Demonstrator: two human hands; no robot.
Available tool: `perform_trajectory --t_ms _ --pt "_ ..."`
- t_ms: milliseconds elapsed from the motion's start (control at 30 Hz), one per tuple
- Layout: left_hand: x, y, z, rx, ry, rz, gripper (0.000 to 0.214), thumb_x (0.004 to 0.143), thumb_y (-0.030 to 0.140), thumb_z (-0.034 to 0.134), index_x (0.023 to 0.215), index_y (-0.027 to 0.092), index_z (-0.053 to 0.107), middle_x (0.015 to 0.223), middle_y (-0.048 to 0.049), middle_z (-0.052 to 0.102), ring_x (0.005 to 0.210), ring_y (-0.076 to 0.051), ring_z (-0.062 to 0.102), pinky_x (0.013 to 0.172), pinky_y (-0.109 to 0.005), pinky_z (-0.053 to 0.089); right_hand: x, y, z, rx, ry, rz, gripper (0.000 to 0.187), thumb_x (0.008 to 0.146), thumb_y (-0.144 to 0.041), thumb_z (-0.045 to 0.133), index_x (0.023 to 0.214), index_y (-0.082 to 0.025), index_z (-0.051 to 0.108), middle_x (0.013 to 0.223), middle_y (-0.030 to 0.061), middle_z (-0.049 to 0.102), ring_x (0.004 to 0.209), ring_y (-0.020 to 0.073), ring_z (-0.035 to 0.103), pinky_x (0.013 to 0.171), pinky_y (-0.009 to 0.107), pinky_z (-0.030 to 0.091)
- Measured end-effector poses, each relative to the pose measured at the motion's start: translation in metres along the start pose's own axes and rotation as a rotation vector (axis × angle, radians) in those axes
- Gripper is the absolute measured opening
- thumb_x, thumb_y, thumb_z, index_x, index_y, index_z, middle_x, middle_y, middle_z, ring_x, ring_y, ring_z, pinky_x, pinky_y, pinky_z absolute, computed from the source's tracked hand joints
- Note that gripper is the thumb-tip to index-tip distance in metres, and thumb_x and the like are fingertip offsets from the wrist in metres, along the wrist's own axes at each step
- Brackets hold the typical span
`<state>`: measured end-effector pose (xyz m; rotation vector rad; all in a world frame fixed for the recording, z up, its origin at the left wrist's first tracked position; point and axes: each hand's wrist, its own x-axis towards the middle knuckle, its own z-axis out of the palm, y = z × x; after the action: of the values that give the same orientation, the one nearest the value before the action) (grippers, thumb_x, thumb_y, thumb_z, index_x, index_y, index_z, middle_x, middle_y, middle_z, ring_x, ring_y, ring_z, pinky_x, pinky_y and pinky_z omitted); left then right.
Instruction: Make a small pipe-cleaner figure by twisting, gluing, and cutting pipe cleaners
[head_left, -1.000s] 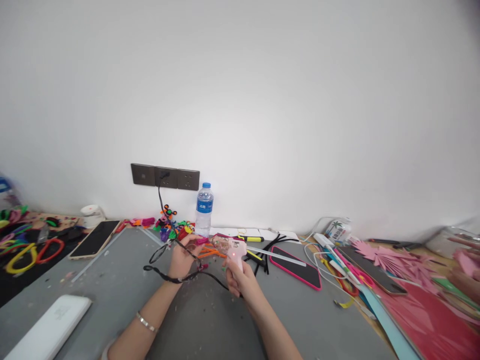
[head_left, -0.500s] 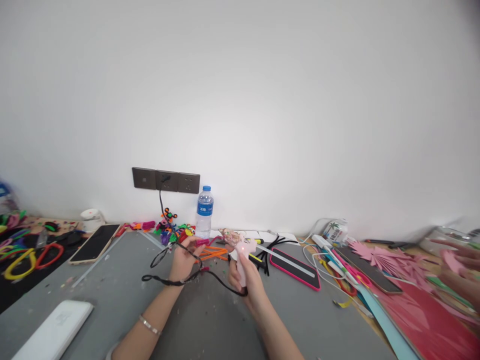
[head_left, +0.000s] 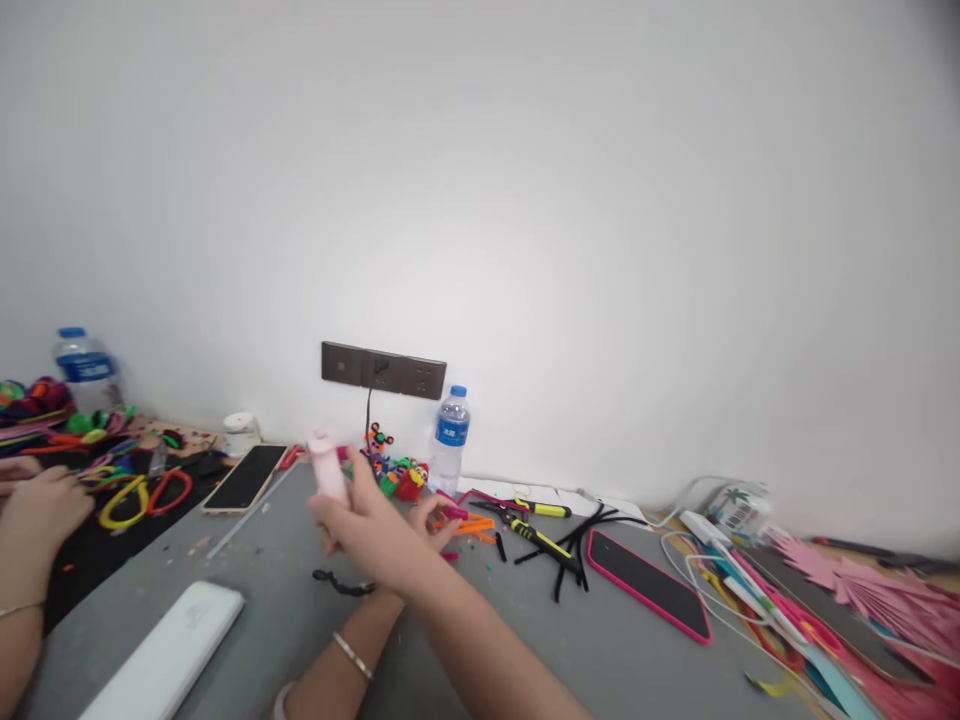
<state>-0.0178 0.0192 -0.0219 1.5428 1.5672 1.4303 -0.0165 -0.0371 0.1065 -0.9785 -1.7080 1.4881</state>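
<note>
My right hand (head_left: 367,525) is wrapped round a pale pink hot glue gun (head_left: 330,470), held up left of centre and blurred by motion. The right forearm crosses over my left wrist, which wears a bracelet. Behind it, my left hand (head_left: 429,518) pinches a magenta fuzzy piece (head_left: 452,512), probably bent pipe cleaner; the forearm hides part of that hand. Just right of the left fingers lie orange pipe cleaners (head_left: 476,524) and yellow-and-black pliers (head_left: 540,540). Part of a black cord (head_left: 341,583) shows beside my left wrist.
Against the wall stand a water bottle (head_left: 450,440) and colourful pipe-cleaner figures (head_left: 405,478). Black pipe cleaners (head_left: 574,550) and a pink-edged phone (head_left: 649,585) lie right. A white power bank (head_left: 169,650), another phone (head_left: 246,480) and scissors (head_left: 146,500) lie left, near another person's hands (head_left: 45,505).
My right hand has swung the glue gun leftward, across my left arm. My left hand keeps the magenta piece. The view has turned left, bringing another person's hands in at the left edge.
</note>
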Motion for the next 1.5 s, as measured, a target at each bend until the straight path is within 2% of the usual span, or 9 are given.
perform_trajectory --t_ms 133,333,533,633,767,867,1033,1167,1500 --pt "0.000 0.002 -0.001 -0.196 -0.277 0.159 0.003 0.073 0.023 0.068 0.074 0.021 0.070 0.076 -0.0029 0.073 0.065 -0.019 0.062 0.055 -0.026 0.045 0.048 0.033 0.037 -0.448 -0.029 0.012 0.086 0.083 -0.022 0.050 0.149 -0.009 -0.004 0.112 0.0208 0.059 0.090 0.0294 0.064 0.077 0.043 0.050" --pt "-0.004 -0.003 0.010 -0.238 -0.323 0.133 0.010 0.071 0.024 0.062 0.077 0.019 0.067 0.072 -0.0025 0.069 0.068 -0.019 0.062 0.056 -0.024 0.044 0.073 0.070 0.069 -0.652 -0.050 0.145 0.093 0.074 -0.008 0.054 0.149 -0.004 -0.002 0.130 0.0310 0.046 0.110 0.0374 0.059 0.088 0.051 0.047" --pt "0.005 -0.012 0.015 -0.296 -0.257 0.062 0.014 0.072 0.030 0.066 0.079 0.018 0.065 0.073 -0.0038 0.068 0.067 -0.020 0.062 0.060 -0.027 0.047 0.049 0.064 0.068 -0.668 0.024 -0.084 0.084 0.074 -0.014 0.058 0.147 -0.005 0.017 0.139 0.0298 0.037 0.127 0.0405 0.040 0.098 0.059 0.036" --pt "0.013 -0.017 0.013 -0.348 -0.194 0.047 0.018 0.071 0.032 0.066 0.079 0.017 0.062 0.075 -0.0029 0.066 0.069 -0.019 0.062 0.060 -0.026 0.047 0.016 0.049 0.063 -0.531 -0.084 -0.246 0.079 0.079 -0.019 0.056 0.147 -0.007 0.016 0.144 0.0255 0.033 0.135 0.0372 0.029 0.104 0.055 0.031" --pt "0.021 -0.022 0.008 -0.363 -0.171 0.023 0.020 0.071 0.034 0.066 0.080 0.017 0.060 0.073 -0.0015 0.063 0.070 -0.018 0.061 0.062 -0.026 0.047 -0.026 0.031 0.045 -0.356 -0.185 -0.375 0.060 0.083 -0.022 0.055 0.140 -0.018 0.035 0.127 0.0123 0.054 0.113 0.0234 0.054 0.096 0.035 0.043" --pt "0.023 -0.024 0.005 -0.373 -0.146 0.022 0.020 0.073 0.035 0.065 0.081 0.018 0.059 0.078 -0.0018 0.064 0.077 -0.019 0.062 0.069 -0.028 0.048 -0.045 0.028 0.013 -0.448 -0.215 -0.378 0.042 0.081 -0.022 0.060 0.123 -0.019 0.054 0.110 0.0074 0.062 0.090 0.0181 0.061 0.082 0.027 0.047" --pt "0.025 -0.021 0.004 -0.417 -0.133 0.008 0.023 0.068 0.036 0.069 0.076 0.018 0.057 0.071 0.0000 0.061 0.071 -0.018 0.060 0.068 -0.028 0.048 -0.053 0.051 -0.068 -0.784 -0.004 -0.049 0.021 0.079 -0.016 0.056 0.098 -0.014 0.064 0.092 0.0104 0.066 0.080 0.0226 0.061 0.068 0.030 0.044" --pt "0.024 -0.016 0.002 -0.433 -0.158 0.021 0.023 0.069 0.037 0.067 0.073 0.018 0.055 0.068 0.0015 0.060 0.069 -0.018 0.061 0.065 -0.028 0.049 -0.051 0.084 -0.114 -0.946 0.205 0.040 0.022 0.076 -0.004 0.049 0.081 -0.015 0.068 0.089 0.0102 0.066 0.077 0.0207 0.062 0.068 0.029 0.042" --pt "0.018 -0.011 0.001 -0.422 -0.216 0.025 0.025 0.069 0.038 0.068 0.081 0.018 0.060 0.079 -0.0030 0.068 0.083 -0.022 0.066 0.076 -0.033 0.053 -0.048 0.137 -0.113 -0.922 0.322 -0.053 0.020 0.073 -0.002 0.052 0.076 -0.018 0.064 0.085 0.0065 0.064 0.080 0.0208 0.060 0.069 0.028 0.044"
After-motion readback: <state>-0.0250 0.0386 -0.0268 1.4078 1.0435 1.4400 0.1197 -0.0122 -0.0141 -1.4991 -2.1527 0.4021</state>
